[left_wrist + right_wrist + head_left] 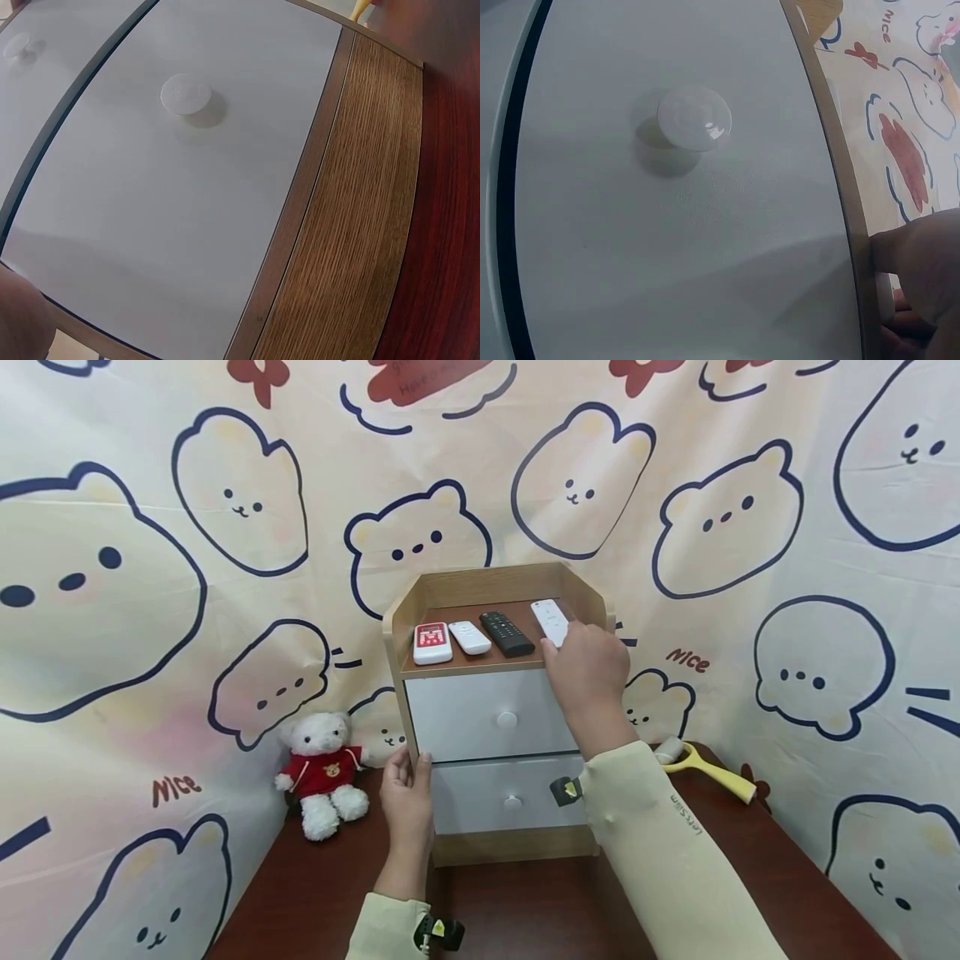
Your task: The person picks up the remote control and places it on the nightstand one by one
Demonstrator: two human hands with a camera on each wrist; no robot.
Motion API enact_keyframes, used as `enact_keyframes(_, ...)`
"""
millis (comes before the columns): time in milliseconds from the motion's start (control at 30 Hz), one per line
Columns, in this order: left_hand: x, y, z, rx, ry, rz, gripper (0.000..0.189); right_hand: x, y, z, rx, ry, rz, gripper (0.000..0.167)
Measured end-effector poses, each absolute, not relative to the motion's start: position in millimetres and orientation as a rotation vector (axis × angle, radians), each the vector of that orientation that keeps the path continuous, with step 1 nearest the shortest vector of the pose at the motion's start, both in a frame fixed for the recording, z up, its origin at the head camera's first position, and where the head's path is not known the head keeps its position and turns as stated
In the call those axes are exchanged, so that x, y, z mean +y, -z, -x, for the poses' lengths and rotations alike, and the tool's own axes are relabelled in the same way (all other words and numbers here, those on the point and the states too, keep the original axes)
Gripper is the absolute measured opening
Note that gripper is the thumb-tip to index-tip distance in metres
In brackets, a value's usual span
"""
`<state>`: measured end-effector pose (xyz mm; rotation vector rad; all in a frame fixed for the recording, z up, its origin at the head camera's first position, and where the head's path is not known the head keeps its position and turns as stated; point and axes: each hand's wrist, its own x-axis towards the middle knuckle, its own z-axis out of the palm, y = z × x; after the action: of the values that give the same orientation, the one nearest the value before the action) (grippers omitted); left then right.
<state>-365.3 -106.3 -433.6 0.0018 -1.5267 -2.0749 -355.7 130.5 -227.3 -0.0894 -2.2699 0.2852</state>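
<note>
In the head view, my right hand [591, 672] grips the near end of a white remote control [550, 622] at the right of the cabinet's top shelf. Left of it on that shelf lie a black remote control [507, 634], a smaller white remote [470, 637] and a white device with a red face [432, 643]. My left hand [407, 806] touches the left front edge of the small wooden cabinet [517, 847], fingers pointing up. The right wrist view shows my right hand [930, 270] at the shelf edge; the remote is mostly hidden there.
Two white drawers with round knobs [507, 720] are closed. A white teddy bear [322, 772] in a red top sits left of the cabinet on the dark red table [330, 893]. To the right lies a yellow-handled roller [712, 772]. Printed cloth hangs behind.
</note>
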Motion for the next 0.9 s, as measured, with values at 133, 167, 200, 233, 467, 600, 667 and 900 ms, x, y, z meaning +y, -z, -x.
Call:
enact_keyframes(133,-107,432,364,-1.534,2.071,-0.002,0.044,129,224,354,-2.317,-0.247,0.103,0.057)
enact_keyframes(167,-107,432,365,-1.536,2.07,-0.003,0.044,129,223,353,-2.324,-0.237,0.104,0.057)
enact_keyframes(200,-107,431,365,-1.537,2.072,-0.003,0.044,129,223,353,-2.327,-0.233,0.102,0.058)
enact_keyframes(233,-108,431,366,-1.537,2.073,-0.001,0.045,129,222,353,-2.331,-0.227,0.102,0.059)
enact_keyframes(467,-109,433,367,-1.559,2.074,-0.013,0.046,130,220,353,-2.384,-0.215,0.132,0.063)
enact_keyframes(600,-109,433,366,-1.571,2.074,-0.015,0.048,131,221,353,-2.393,-0.208,0.141,0.065)
enact_keyframes(667,-109,433,365,-1.573,2.075,-0.014,0.049,132,223,353,-2.382,-0.213,0.135,0.066)
enact_keyframes(900,-110,434,366,-1.564,2.078,-0.022,0.048,136,234,351,-2.207,-0.375,-0.001,0.06)
